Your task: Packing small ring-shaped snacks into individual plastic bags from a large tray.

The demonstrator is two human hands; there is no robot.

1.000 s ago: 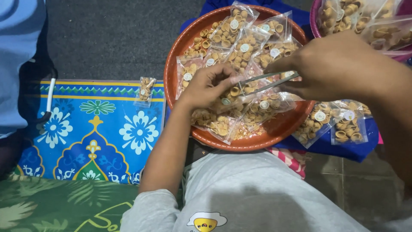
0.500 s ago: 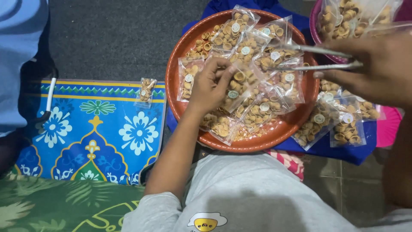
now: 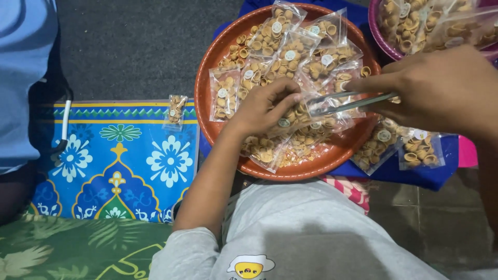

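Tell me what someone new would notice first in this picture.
The eye lands on the round orange-brown tray at top centre, heaped with small clear packets of golden snacks. Over it, the left hand presses on a packet while the right hand holds metal tongs toward it. To the left lies a bright blue flowered mat with one stray packet on its upper edge.

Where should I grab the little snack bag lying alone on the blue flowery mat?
Pinch the small clear bag by its top edge, coming straight down from above. It lies flat on the patterned mat, apart from the round tray, with nothing beside it to bump. The filled middle is lumpy with snacks, so the flatter plastic edge is probably easier to pinch.
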